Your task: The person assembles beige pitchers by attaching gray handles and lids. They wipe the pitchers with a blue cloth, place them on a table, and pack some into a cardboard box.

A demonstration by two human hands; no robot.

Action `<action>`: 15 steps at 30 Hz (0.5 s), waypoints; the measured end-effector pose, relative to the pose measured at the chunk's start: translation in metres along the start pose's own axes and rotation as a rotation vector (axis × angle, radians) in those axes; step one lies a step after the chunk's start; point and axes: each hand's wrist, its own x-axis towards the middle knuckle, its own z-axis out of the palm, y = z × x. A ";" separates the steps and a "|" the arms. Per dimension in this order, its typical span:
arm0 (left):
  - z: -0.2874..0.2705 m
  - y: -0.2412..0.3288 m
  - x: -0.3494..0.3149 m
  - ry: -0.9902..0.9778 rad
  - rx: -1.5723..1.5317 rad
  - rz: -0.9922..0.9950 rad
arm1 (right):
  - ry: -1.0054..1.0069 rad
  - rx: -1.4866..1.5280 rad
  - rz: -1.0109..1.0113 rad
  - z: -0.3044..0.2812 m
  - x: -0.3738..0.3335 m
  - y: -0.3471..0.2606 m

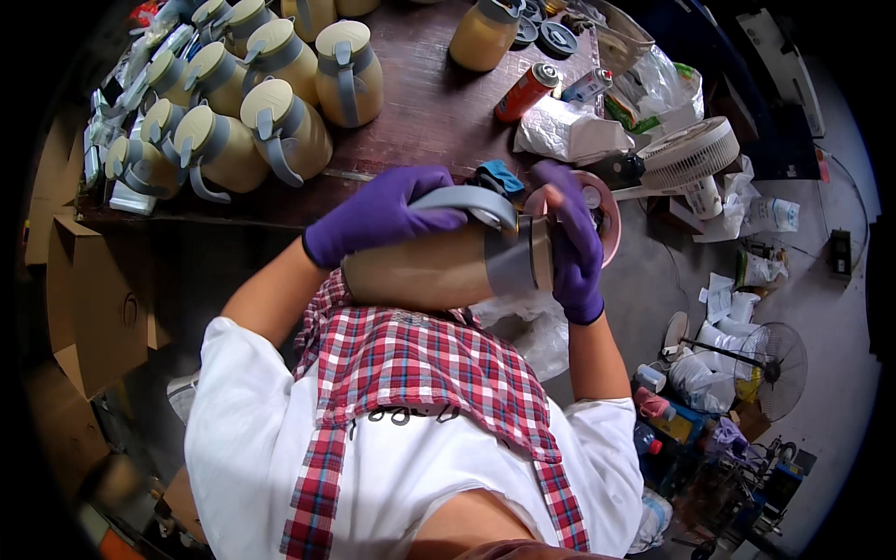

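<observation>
A beige thermos jug (415,271) with a grey collar and a grey curved handle lies on its side across my front, against the checked apron. Purple-gloved, my left hand (397,215) is closed on the jug's handle near its lower end. At the jug's mouth, on the other end, is my right hand (576,247), also in a purple glove with a bare fingertip showing. Its palm side faces the mouth; motion smears its fingers, and whether a lid sits beneath it is hidden.
Several similar lidded jugs (219,140) stand at the left of the dark table (411,121). An open jug (481,37), dark lids (558,39), a red spray can (527,91) and a white fan (691,154) are beyond. A pink bucket (611,219) sits behind my right hand.
</observation>
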 end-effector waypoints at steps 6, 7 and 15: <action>0.043 0.007 -0.008 0.103 1.051 0.689 | -0.008 0.129 0.469 0.010 -0.033 0.094; 0.012 0.003 -0.003 0.139 0.790 0.559 | 0.004 0.020 0.343 0.011 -0.035 0.099; 0.014 -0.012 -0.021 0.347 0.606 0.396 | 0.023 -0.402 0.125 0.047 0.030 0.041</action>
